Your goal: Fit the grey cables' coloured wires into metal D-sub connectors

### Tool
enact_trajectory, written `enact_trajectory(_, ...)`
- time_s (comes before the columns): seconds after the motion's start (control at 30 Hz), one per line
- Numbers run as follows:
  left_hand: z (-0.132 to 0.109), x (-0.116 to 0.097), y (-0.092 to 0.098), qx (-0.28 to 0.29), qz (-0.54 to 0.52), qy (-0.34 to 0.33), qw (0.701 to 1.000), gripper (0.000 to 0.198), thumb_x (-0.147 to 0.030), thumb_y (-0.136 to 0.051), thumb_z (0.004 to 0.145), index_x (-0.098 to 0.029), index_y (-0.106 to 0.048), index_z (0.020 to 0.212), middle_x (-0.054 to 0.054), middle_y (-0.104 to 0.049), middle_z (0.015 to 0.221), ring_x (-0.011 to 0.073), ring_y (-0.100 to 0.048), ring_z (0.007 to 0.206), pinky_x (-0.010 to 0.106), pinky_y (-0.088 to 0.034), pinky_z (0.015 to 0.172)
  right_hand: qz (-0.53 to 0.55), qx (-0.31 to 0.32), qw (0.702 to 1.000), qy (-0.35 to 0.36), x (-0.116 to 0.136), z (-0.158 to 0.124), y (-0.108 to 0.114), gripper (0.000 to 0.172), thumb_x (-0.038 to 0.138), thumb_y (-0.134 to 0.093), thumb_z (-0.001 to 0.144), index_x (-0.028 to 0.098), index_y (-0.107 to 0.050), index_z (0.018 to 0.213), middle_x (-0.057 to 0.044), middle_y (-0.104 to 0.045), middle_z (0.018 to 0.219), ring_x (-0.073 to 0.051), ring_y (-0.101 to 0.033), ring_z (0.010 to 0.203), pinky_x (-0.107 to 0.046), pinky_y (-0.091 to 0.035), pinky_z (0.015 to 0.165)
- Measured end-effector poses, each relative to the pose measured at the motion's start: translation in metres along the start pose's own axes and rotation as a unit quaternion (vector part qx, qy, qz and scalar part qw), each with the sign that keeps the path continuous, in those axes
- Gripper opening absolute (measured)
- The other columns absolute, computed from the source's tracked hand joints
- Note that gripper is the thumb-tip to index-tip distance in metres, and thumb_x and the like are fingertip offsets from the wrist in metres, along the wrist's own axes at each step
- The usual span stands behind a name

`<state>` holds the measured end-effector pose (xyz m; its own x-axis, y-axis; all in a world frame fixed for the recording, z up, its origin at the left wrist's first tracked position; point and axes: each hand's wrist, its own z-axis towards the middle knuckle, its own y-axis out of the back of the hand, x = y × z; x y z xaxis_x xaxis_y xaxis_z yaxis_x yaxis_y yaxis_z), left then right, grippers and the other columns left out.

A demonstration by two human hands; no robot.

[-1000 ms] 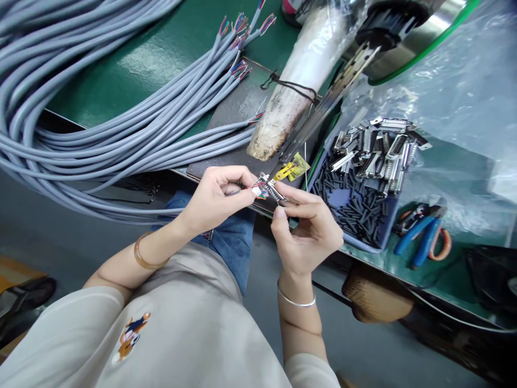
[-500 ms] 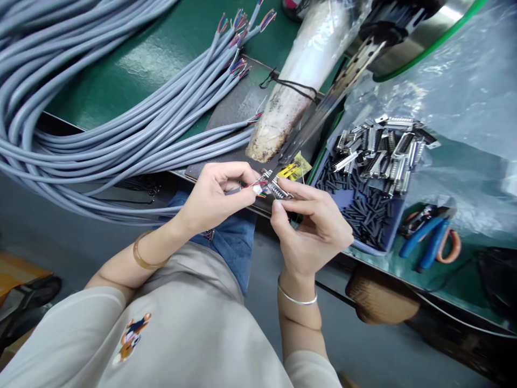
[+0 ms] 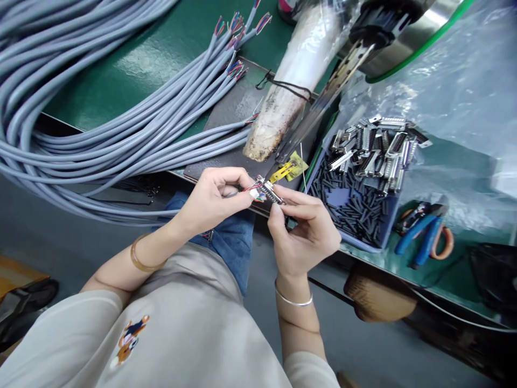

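My left hand (image 3: 214, 196) is closed in a pinch on the stripped end of a grey cable, whose coloured wires (image 3: 253, 188) fan out at my fingertips. My right hand (image 3: 305, 229) is closed on a small metal connector (image 3: 270, 191), held between thumb and forefinger right against those wires. Both hands hover just in front of the green bench's (image 3: 153, 59) near edge, over my lap. Most of the held cable is hidden behind my left hand.
A big bundle of grey cables (image 3: 100, 124) with stripped ends covers the left of the bench. A blue tray (image 3: 355, 207) holds black sleeves and metal connectors (image 3: 375, 148). Blue-handled pliers (image 3: 420, 234) lie right of it. A wrapped cone (image 3: 291, 91) and clear plastic bag (image 3: 452, 86) stand behind.
Both hands stay together on the connector and wires, with only small finger shifts. The view has drifted slightly.
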<state>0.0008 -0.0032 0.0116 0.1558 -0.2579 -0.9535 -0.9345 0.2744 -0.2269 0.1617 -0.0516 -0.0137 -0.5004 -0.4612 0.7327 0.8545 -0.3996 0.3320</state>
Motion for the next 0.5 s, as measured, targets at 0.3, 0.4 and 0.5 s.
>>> enact_trajectory(0.3,-0.0056,0.0102,-0.0062,-0.051,0.050,-0.106,0.992,0.011,-0.020,-0.069,0.079,-0.015,-0.063,0.072,0.002,-0.064,0.071,0.0095,-0.057,0.064,0.019,-0.045,0.057,-0.013,0.004,1.000,0.008,0.0035,0.0006,-0.0028,0.018,0.008,-0.074,0.084,0.022,-0.064,0.087,-0.002,-0.079,0.104,-0.017,-0.076,0.093,-0.032,-0.064,0.078)
enact_trajectory(0.4,-0.0051,0.0103,-0.0072,-0.062,0.081,-0.137,0.985,0.009,-0.017,-0.065,0.081,-0.015,-0.063,0.072,0.002,-0.066,0.072,0.0096,-0.058,0.066,0.019,-0.048,0.060,-0.036,0.004,0.999,0.028,0.0029,0.0023,-0.0033,0.018,0.008,-0.073,0.084,0.023,-0.064,0.087,-0.002,-0.078,0.105,-0.017,-0.076,0.092,-0.033,-0.065,0.078)
enact_trajectory(0.5,-0.0039,0.0095,-0.0079,-0.064,0.098,-0.155,0.981,0.009,-0.014,-0.063,0.081,-0.015,-0.063,0.071,0.002,-0.067,0.073,0.0095,-0.059,0.067,0.018,-0.048,0.061,-0.055,0.007,0.998,0.041,0.0020,0.0036,-0.0036,0.018,0.008,-0.074,0.083,0.023,-0.064,0.087,-0.002,-0.078,0.105,-0.017,-0.076,0.092,-0.032,-0.065,0.078)
